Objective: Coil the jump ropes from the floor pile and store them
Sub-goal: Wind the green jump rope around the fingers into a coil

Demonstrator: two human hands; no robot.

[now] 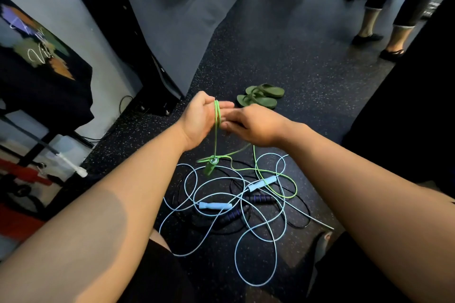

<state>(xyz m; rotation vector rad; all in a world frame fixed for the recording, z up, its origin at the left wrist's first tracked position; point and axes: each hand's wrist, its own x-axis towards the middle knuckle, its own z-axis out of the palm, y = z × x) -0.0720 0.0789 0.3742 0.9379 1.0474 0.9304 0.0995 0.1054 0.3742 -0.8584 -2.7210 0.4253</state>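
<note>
A green jump rope [216, 130] is looped a few times around my left hand [200, 119], whose fingers point forward. One green handle [209, 168] hangs below that hand. My right hand [253, 126] pinches the green cord just right of the loops, and the rest of the cord trails down to the floor. Below lies a tangled pile: a light blue rope [246, 233] with two pale blue handles [215, 205], and a black rope [301, 219] with dark purple ribbed handles [261, 198].
A pair of green flip-flops [262, 96] lies on the speckled rubber floor beyond my hands. A black rack upright [128, 39] stands left. Another person's legs [384, 32] are at the far right. My knees frame the pile.
</note>
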